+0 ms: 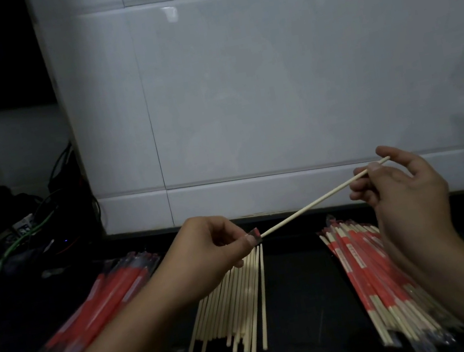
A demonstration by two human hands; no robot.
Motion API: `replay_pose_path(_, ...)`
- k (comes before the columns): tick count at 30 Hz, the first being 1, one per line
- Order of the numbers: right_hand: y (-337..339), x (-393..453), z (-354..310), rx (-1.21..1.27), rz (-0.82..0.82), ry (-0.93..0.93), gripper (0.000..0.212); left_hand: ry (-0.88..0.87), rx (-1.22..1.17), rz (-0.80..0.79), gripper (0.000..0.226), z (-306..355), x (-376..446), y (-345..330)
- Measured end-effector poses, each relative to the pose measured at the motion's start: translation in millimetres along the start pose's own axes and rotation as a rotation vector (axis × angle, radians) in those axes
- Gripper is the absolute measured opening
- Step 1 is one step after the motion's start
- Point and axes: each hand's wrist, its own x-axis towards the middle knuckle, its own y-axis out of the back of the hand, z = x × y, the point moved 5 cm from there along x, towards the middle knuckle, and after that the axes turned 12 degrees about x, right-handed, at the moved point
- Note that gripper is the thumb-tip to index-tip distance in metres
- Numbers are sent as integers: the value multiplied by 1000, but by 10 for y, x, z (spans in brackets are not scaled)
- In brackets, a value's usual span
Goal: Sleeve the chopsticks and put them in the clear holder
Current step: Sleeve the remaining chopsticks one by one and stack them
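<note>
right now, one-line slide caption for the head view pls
Both hands, left hand and right hand, hold one bare chopstick above the loose chopstick pile, red sleeves alongside.

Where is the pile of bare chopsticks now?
In the head view, the bare chopsticks lie bottom centre on the dark counter, between the empty sleeves at left and the sleeved chopsticks at right.
</note>
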Motion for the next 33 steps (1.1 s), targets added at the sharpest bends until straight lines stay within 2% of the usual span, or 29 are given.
replay_pose_path(2, 11, 11, 2, 3, 7, -3, 25, -5, -12, 8, 17, 11, 0, 9)
replay_pose_path(7, 33, 21, -1, 4, 16, -5, 25, -24, 19, 16, 10, 7, 21, 18)
replay_pose_path(33, -5, -15, -11, 12, -10, -8, 24, -46, -3, 0, 13, 36, -1, 9)
